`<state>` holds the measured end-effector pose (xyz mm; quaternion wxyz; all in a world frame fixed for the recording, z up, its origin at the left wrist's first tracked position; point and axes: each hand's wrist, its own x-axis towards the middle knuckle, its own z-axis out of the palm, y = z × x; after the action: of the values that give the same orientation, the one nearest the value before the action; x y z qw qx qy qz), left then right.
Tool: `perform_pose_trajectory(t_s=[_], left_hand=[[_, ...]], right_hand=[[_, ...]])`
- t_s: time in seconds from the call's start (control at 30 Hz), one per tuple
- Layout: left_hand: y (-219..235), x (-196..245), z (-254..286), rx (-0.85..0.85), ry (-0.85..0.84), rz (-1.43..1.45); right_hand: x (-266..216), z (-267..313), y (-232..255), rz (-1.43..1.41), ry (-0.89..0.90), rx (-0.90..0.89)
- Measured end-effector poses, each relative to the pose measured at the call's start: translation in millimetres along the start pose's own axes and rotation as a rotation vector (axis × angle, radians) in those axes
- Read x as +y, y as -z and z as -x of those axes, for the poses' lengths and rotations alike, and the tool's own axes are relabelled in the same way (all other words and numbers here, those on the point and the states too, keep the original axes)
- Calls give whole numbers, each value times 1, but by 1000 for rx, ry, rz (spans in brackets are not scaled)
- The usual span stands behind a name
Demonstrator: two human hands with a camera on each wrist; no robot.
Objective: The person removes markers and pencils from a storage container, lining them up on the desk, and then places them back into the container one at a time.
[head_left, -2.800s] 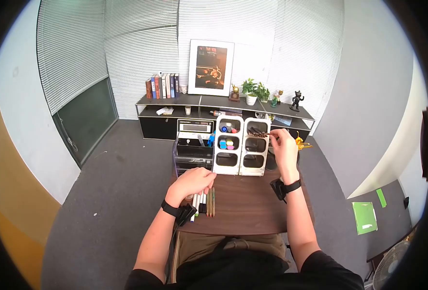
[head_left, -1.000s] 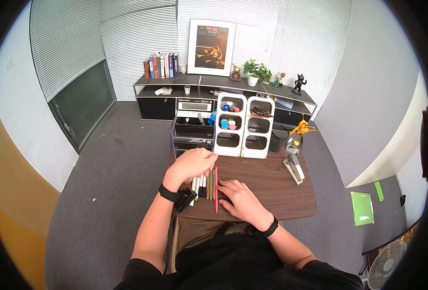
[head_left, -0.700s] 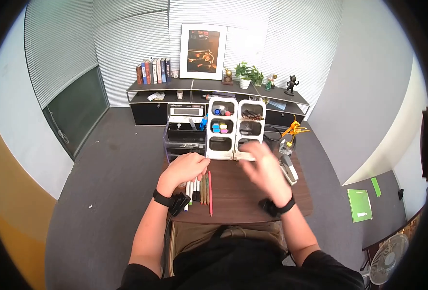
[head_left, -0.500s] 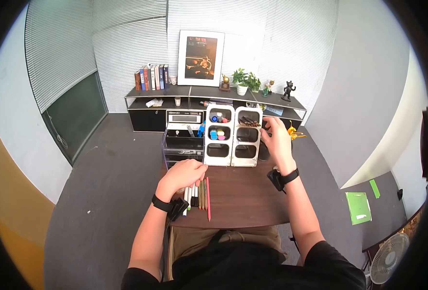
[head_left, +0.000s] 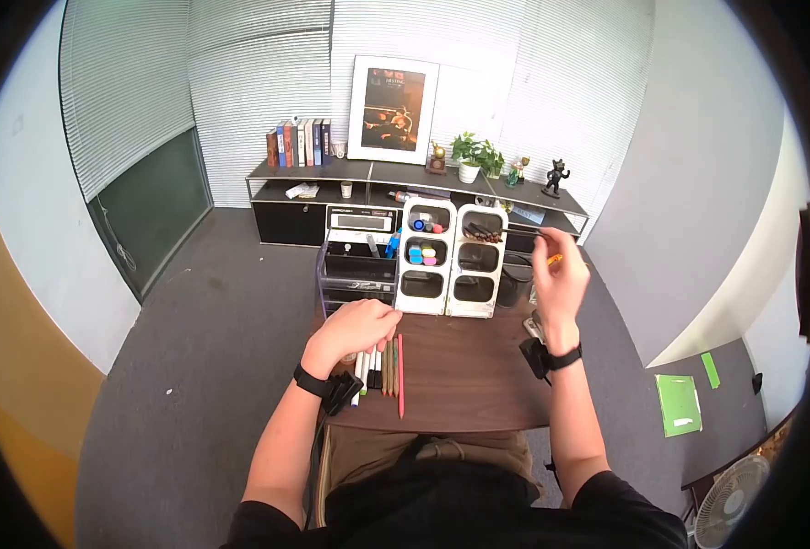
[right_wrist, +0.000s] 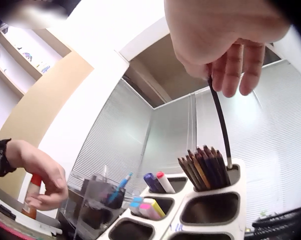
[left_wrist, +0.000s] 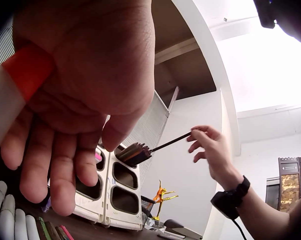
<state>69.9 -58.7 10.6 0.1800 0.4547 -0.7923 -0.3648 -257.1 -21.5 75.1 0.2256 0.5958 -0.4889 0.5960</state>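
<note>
My right hand [head_left: 562, 273] pinches a dark pencil [right_wrist: 220, 120] near its upper end. The pencil's lower end is at the rim of the upper-right compartment in the white organizer [head_left: 446, 306], beside the bunched pencils [right_wrist: 205, 167]. Over the desk's left side, my left hand [head_left: 359, 326] hangs with loosely bent fingers. Beside its palm is a whitish bottle with an orange-red top [right_wrist: 33, 192]. Below lie white markers [head_left: 361, 371], brown pencils [head_left: 388, 371] and a pink pencil [head_left: 400, 380], side by side; the hand hides their far ends.
Markers [right_wrist: 158, 183] and highlighters [right_wrist: 148, 207] fill two left organizer compartments. A clear drawer box [head_left: 357, 284] stands left of the organizer. A stapler [left_wrist: 183, 230] and an orange figure [left_wrist: 161, 200] are at the desk's right. Behind the desk stands a low cabinet [head_left: 281, 221].
The pink pencil came to lie at the row's right end. My right hand went from beside it up to the organizer, then right, with a dark pencil. My left hand has hardly moved.
</note>
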Motion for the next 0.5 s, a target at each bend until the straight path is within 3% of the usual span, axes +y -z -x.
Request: perform_pose_trajectory(t_s=[0.07,0.13,0.2,0.27,0.5], left_hand=[[0,0,-1,0,-5,-10],[-1,1,0,-1,-7,-24],[1,5,2,-4,-1,2],[2,4,0,-11,-4,-7],[1,2,0,-4,-26,-18]], right_hand=[[-16,10,22,-101,61,94],[-33,23,39,-161,177,77],[-48,36,54,-190,282,-118],[-62,43,62,-193,364,-429],[-79,78,35,-145,492,-878]])
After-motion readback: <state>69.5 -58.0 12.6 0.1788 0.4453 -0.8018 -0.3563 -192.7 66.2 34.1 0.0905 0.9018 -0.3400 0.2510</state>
